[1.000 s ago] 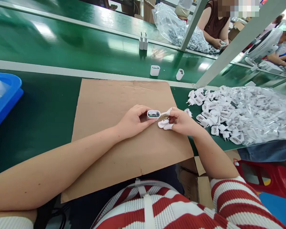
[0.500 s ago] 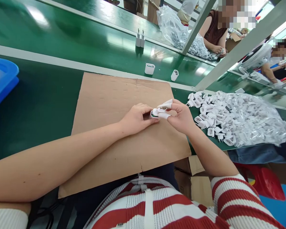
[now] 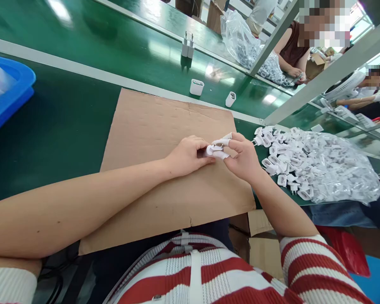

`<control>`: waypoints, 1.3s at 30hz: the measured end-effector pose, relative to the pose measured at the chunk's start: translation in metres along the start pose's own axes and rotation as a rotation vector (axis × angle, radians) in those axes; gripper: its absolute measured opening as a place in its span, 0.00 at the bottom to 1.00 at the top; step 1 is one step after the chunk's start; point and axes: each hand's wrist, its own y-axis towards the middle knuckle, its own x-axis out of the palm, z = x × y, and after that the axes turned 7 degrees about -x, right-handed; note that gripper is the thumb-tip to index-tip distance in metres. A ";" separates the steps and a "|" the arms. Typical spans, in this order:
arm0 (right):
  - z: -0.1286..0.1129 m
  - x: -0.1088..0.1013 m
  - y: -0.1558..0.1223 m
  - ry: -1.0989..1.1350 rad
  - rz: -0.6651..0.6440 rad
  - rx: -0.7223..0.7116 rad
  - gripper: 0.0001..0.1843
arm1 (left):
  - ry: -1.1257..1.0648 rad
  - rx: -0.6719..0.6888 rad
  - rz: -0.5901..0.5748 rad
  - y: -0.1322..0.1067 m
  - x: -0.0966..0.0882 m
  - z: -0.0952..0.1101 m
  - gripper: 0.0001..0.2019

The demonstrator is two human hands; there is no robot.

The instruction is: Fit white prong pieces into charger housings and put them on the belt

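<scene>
Over a brown cardboard sheet (image 3: pixel 164 139), my left hand (image 3: pixel 188 155) is closed on a small white charger shell (image 3: pixel 209 150), mostly hidden by the fingers. My right hand (image 3: pixel 242 157), with white finger cots on thumb and forefinger, pinches a white plug cap (image 3: pixel 218 147) against the shell's open end. The two hands touch above the sheet's right part.
A heap of white plug caps on clear plastic (image 3: pixel 313 162) lies at the right. Two open shells (image 3: pixel 196 87) (image 3: pixel 230 99) and a pair of finished chargers (image 3: pixel 187 47) stand on the green belt. A blue bin (image 3: pixel 9 95) sits at the left. Co-workers sit beyond the metal posts.
My right hand brought the plug cap from beside the shell onto its open end, and both hands now press together. The view shifted slightly to the left.
</scene>
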 end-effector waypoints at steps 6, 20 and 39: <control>0.001 0.003 -0.006 -0.050 0.041 -0.035 0.04 | -0.016 0.020 -0.002 -0.001 -0.001 -0.001 0.13; -0.008 0.002 0.005 -0.246 -0.043 0.040 0.07 | -0.022 -0.030 0.026 0.001 0.003 -0.002 0.13; 0.048 -0.050 -0.062 -0.415 -0.090 0.291 0.31 | 0.176 -0.310 0.531 0.054 -0.095 -0.026 0.19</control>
